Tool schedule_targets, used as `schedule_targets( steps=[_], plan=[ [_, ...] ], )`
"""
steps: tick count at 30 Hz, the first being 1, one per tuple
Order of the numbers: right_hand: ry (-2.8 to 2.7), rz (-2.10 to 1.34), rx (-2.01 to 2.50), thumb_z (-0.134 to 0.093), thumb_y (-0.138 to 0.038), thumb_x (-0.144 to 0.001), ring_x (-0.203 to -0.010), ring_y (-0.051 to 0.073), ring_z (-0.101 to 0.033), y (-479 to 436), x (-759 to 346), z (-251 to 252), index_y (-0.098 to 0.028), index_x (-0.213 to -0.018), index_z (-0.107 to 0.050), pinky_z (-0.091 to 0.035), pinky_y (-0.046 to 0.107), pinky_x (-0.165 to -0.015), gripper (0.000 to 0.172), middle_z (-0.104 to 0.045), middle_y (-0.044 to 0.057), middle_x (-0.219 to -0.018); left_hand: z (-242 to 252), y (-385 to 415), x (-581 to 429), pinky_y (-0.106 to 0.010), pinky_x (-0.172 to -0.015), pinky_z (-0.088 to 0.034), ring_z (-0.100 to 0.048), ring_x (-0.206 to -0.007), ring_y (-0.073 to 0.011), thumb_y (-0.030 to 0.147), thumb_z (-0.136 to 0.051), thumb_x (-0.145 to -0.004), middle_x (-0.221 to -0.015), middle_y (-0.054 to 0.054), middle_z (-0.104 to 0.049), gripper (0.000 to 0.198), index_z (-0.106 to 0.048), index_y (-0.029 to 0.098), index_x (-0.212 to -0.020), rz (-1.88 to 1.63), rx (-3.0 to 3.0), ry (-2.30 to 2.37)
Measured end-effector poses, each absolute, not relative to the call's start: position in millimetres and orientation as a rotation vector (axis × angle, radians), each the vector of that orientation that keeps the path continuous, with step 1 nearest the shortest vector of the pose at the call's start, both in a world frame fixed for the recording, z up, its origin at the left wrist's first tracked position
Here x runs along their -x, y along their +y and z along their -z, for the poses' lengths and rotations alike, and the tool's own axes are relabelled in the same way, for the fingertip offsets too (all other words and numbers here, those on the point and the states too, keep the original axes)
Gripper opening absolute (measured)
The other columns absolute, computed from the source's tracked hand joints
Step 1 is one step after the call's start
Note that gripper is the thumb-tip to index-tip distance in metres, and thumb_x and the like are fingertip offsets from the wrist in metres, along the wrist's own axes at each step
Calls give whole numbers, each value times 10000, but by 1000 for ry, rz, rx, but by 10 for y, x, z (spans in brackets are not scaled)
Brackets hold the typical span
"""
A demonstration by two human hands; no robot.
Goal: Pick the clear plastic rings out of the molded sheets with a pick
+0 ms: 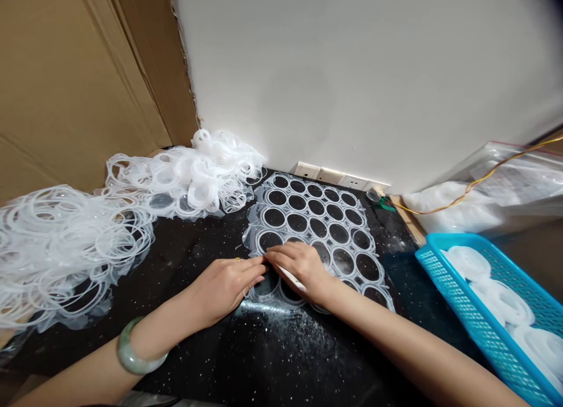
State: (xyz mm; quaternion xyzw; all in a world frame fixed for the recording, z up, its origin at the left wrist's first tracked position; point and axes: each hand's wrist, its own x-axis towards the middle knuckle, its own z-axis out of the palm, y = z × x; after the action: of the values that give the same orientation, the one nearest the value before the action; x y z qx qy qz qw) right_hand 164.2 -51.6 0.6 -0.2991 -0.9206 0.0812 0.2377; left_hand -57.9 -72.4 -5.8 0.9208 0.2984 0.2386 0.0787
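Note:
A translucent sheet (303, 219) with rows of round holes, like a silicone sheet of cut rings, lies on the black speckled tabletop (211, 360). My left hand (231, 284) rests at its near left edge, fingers stretched out and lying low, fingertips close to my right hand. A slim white tool (292, 278), perhaps a pen-like cutter, shows under the curled fingers of my right hand (303, 269). Its tip is hidden beneath those fingers, over the ring rows near the front. Both palms face down. A pale bangle (134, 348) circles my left wrist.
Heaped translucent ring scraps (65, 254) cover the left side, with more (202, 178) at the back. A blue basket (472, 313) on the right holds stacked white discs (501, 301). Sockets (332, 176) line the wall base. Cardboard (79, 73) stands at left; wires (475, 190) cross at right.

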Motion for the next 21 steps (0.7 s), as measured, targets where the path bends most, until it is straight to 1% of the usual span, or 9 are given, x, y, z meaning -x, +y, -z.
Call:
schedule_targets(
  steps=[2,4,7,10,13,16,19,21],
  plan=[
    [-2530,-202,805,-483,-173,-951,-910,234,-674,-514,-1633,1,-143,-1104,-666,-512,351,-785,240,-721,147,-1063,60,-725,580,-324,-820,-586,-701,-989,-213,220,-425,-1001,-1131,-93,-714,278,-660,146,-1129,-708,-2743,902],
    [-2480,-271,817,-493,-162,-941,-908,233,-679,-508,-1616,17,-137,-1078,-676,-517,346,-785,230,-724,149,-1039,66,-728,587,-327,-814,-588,-701,-993,-215,212,-431,-996,-1144,-91,-711,277,-658,152,-1143,-694,-2729,913],
    [-2257,-534,897,-505,-176,-939,-840,189,-680,-485,-1596,26,-161,-981,-702,-525,305,-744,202,-727,109,-962,56,-735,605,-336,-834,-583,-695,-1012,-214,206,-441,-989,-1173,-87,-701,280,-656,166,-1164,-695,-2715,915],
    [-1967,-795,1011,-571,-242,-911,-805,174,-667,-433,-1591,8,-177,-864,-714,-527,299,-735,164,-722,80,-901,2,-734,623,-344,-876,-559,-680,-1041,-206,189,-417,-993,-1199,-92,-690,291,-667,157,-1137,-735,-2736,875],
    [-1760,-978,1117,-622,-300,-871,-735,171,-657,-365,-1568,9,-166,-839,-713,-519,287,-664,165,-724,69,-845,-65,-715,641,-376,-869,-527,-666,-995,-210,181,-415,-992,-1158,-98,-706,283,-675,146,-1097,-793,-2774,892],
    [-1719,-1034,1146,-640,-295,-843,-673,164,-645,-315,-1509,44,-160,-834,-706,-492,261,-586,151,-721,56,-793,-86,-686,661,-413,-847,-477,-614,-953,-229,179,-444,-984,-1112,-96,-716,254,-687,151,-1053,-788,-2800,950],
    [-1765,-1016,1140,-634,-256,-832,-707,176,-661,-300,-1448,78,-168,-805,-701,-492,257,-594,114,-723,49,-796,-62,-670,675,-434,-909,-411,-566,-1009,-239,174,-449,-984,-1095,-87,-718,249,-689,162,-1050,-770,-2795,965],
    [-1776,-1010,1149,-626,-240,-828,-714,182,-666,-303,-1424,88,-171,-795,-700,-493,258,-597,106,-723,46,-790,-44,-670,679,-427,-923,-388,-553,-1028,-238,171,-446,-985,-1097,-84,-717,250,-687,163,-1050,-771,-2790,954]
  ],
)
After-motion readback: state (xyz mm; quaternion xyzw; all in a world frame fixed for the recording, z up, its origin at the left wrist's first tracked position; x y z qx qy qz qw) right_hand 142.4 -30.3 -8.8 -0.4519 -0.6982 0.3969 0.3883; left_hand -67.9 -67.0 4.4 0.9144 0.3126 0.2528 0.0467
